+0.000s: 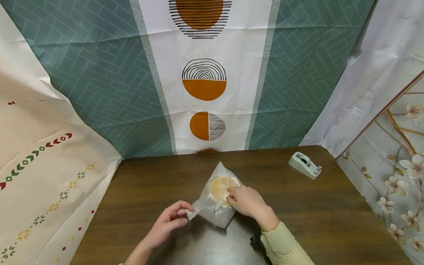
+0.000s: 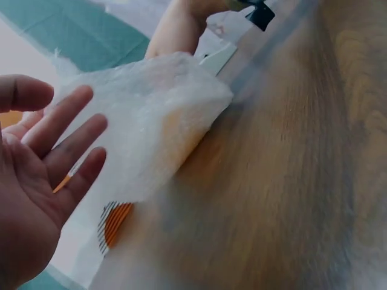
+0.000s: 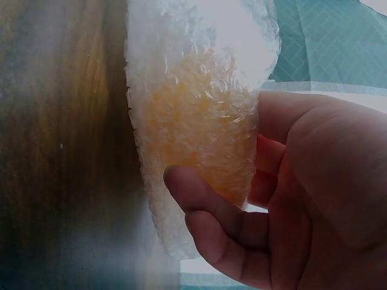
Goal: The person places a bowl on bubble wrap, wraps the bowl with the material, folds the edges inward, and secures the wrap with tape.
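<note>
A bundle of clear bubble wrap (image 1: 216,217) lies on the wooden table, with a yellow-orange round thing (image 1: 220,187) showing through it. Over its right side, my right hand (image 1: 246,201) holds it, fingertips on top of the round part. In the right wrist view, two curled fingers (image 3: 208,199) overlap the near side of the wrap (image 3: 199,90). At the left, a twisted flap of wrap sticks out toward my left hand (image 1: 172,221). Its fingertips are right at that flap, thumb apart; the left wrist view shows these fingers (image 2: 75,154) spread and loosely straight.
A white tape dispenser (image 1: 304,165) stands at the table's back right. Patterned cloths hang behind the table (image 1: 149,176) and along both sides. A small black device (image 1: 256,241) sits by my right wrist, under the sleeve.
</note>
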`<state>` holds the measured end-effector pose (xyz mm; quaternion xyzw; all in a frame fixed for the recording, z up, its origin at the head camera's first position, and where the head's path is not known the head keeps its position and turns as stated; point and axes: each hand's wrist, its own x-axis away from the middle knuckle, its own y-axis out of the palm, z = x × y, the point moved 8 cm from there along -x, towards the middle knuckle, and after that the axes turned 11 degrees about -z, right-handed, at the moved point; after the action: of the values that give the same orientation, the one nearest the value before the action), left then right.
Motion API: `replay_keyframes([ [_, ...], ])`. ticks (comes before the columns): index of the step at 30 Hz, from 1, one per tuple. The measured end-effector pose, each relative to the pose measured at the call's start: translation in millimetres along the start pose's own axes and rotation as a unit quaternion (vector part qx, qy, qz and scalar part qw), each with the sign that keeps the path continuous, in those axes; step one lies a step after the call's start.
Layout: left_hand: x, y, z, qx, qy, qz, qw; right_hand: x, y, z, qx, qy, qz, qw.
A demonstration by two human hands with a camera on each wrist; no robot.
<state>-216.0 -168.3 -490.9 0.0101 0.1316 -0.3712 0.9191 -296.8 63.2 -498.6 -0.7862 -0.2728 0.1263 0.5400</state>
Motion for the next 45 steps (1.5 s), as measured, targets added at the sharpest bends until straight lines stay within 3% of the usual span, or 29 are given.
replay_keyframes([
  [3, -10.5, 1.1, 0.7, -0.056, 0.003, 0.025, 0.9981, 0.3, -1.0, -0.2, -0.001, -0.002, -0.002, 1.0],
  [7, -24.1, 2.4, 1.4, -0.134, 0.001, 0.054, 0.9896, 0.0, -1.6, -1.3, 0.006, -0.008, -0.004, 0.9999],
  [10, -34.2, 3.0, 2.3, -0.166, 0.006, 0.064, 0.984, 0.0, -1.7, -2.3, 0.006, -0.015, -0.006, 0.9999],
  [24, -61.5, 0.4, -13.5, -0.216, -0.008, 0.103, 0.9709, 1.2, 1.9, -2.5, 0.022, -0.021, -0.027, 0.9992],
  [33, -80.7, 0.3, -19.3, -0.256, -0.032, 0.102, 0.9606, -0.8, -1.1, -1.6, 0.025, -0.032, -0.033, 0.9987],
  [36, -81.4, 2.2, -21.5, -0.29, -0.045, 0.103, 0.9504, 0.2, 1.1, -0.3, 0.02, -0.036, -0.046, 0.9981],
  [42, -88.2, 7.9, -20.8, -0.397, -0.05, 0.092, 0.9119, 1.5, 0.0, 2.0, 0.009, -0.053, -0.059, 0.9968],
  [45, -92.9, 9.3, -21.3, -0.423, -0.046, 0.086, 0.9011, 1.3, -1.6, 2.9, 0.009, -0.057, -0.058, 0.9966],
])
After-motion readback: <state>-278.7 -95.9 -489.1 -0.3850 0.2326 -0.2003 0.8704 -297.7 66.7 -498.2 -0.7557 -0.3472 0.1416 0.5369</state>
